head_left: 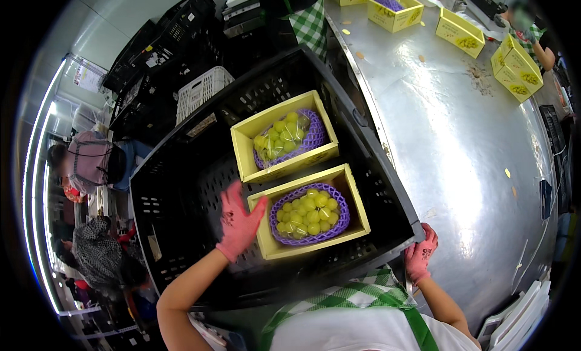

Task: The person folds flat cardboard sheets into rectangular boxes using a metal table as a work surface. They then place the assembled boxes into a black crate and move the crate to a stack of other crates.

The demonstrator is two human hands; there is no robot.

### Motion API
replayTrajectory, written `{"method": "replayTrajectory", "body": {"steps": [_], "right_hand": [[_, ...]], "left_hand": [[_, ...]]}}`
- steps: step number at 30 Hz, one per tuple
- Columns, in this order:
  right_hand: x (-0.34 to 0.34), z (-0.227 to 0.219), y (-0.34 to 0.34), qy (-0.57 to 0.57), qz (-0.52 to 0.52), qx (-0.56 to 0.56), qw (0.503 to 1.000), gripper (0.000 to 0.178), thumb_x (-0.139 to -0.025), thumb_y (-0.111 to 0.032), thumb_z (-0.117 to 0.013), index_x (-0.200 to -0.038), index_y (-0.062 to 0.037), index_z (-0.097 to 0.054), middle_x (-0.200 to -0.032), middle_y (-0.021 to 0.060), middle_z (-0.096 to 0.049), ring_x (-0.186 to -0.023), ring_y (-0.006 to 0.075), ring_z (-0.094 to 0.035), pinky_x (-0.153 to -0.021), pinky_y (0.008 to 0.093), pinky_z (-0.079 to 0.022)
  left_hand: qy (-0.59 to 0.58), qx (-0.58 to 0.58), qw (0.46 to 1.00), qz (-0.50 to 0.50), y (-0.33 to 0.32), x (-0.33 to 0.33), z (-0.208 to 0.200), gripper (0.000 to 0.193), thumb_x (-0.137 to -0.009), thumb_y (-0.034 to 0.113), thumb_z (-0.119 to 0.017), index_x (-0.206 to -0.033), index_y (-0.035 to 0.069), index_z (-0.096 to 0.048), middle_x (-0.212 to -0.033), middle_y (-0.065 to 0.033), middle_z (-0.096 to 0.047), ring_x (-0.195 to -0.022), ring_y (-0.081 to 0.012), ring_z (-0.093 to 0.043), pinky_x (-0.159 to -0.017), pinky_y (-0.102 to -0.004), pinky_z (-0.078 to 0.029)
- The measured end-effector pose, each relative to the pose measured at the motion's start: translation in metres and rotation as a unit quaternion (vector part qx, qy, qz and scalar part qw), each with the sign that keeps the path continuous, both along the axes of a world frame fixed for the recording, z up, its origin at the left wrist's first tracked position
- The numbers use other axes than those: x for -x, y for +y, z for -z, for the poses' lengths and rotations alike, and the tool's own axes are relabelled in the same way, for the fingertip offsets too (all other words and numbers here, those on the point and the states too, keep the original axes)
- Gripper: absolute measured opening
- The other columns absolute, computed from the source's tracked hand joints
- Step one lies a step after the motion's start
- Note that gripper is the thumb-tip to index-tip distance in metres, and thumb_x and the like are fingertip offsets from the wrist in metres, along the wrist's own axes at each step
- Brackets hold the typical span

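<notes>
A large black plastic crate (200, 263) sits tilted in front of me. Two pale yellow cardboard boxes stand inside it. The nearer box (315, 247) holds green grapes (307, 213) in a purple foam net (340, 215). In the farther box (284, 169) lies another bunch of grapes (279, 136), in clear wrap and purple net. My left hand (238, 223), in a pink glove, is over the crate with fingers spread, its thumb at the nearer box's left edge. My right hand (422, 252), also pink-gloved, has its fingers curled at the crate's near right corner.
To the right runs a metal table (448, 169) with more yellow boxes (459, 35) at its far end, where a co-worker (526, 33) stands. Stacked black crates (160, 51) and a white basket (203, 94) are at far left. White trays (514, 318) lie near right.
</notes>
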State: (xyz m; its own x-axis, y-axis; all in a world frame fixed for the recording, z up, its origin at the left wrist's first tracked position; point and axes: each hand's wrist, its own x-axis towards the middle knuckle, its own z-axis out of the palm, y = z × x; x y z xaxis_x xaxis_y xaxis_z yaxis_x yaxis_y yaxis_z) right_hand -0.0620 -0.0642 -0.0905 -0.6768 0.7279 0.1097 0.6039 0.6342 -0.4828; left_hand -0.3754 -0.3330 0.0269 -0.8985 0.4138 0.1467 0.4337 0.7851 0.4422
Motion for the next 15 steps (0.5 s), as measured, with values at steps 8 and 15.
{"method": "replayTrajectory", "body": {"steps": [8, 15], "right_hand": [[-0.003, 0.008, -0.001, 0.017, -0.003, -0.023, 1.000, 0.029, -0.082, -0.018, -0.052, -0.110, -0.0086, -0.054, -0.116, 0.0144, -0.049, -0.109, 0.0348, -0.042, -0.094, 0.0469, -0.030], [-0.004, 0.001, -0.002, 0.039, 0.002, -0.010, 0.999, 0.027, -0.082, -0.016, -0.052, -0.108, -0.0082, -0.054, -0.116, 0.0138, -0.049, -0.109, 0.0332, -0.042, -0.094, 0.0451, -0.031]], "left_hand": [[0.063, 0.188, 0.947, 0.254, 0.054, 0.062, -0.005, 0.036, -0.079, 0.038, -0.061, -0.098, 0.008, -0.056, -0.097, -0.0116, -0.057, -0.096, -0.0272, -0.056, -0.080, -0.0382, -0.046], [0.048, 0.270, 0.930, 0.244, 0.069, 0.065, 0.007, 0.036, -0.079, 0.036, -0.063, -0.104, 0.011, -0.055, -0.096, -0.0114, -0.057, -0.092, -0.0296, -0.059, -0.077, -0.0395, -0.048]]}}
